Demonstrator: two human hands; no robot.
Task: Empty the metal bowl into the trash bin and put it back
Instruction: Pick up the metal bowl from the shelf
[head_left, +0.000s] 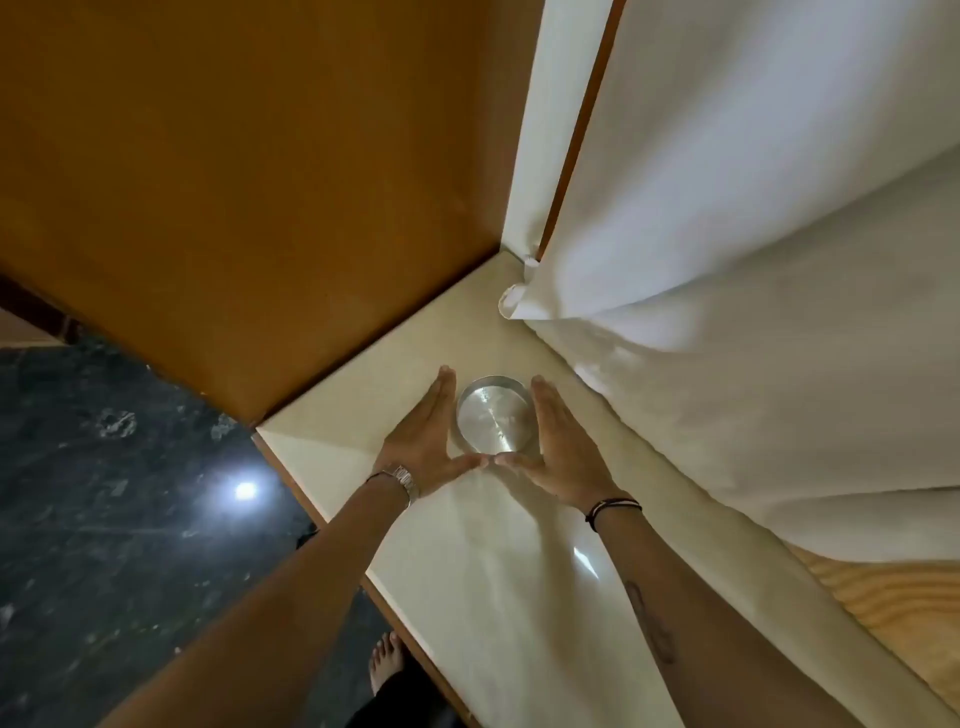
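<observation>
A shallow round metal bowl (494, 415) rests upright on the cream tabletop (467, 561), near its far corner. Its shiny inside looks empty. My left hand (426, 441) lies flat along the bowl's left side, fingers straight and together. My right hand (558, 447) lies the same way along its right side. Both thumbs stretch inward and nearly meet at the bowl's near rim. The palms frame the bowl closely; whether they press on its wall I cannot tell. No trash bin is in view.
An orange-brown wooden panel (249, 182) rises behind the table's far left edge. White cloth (753, 286) drapes along the right side onto the table. Dark stone floor (104, 519) lies to the left, with my bare foot (385, 662) by the table edge.
</observation>
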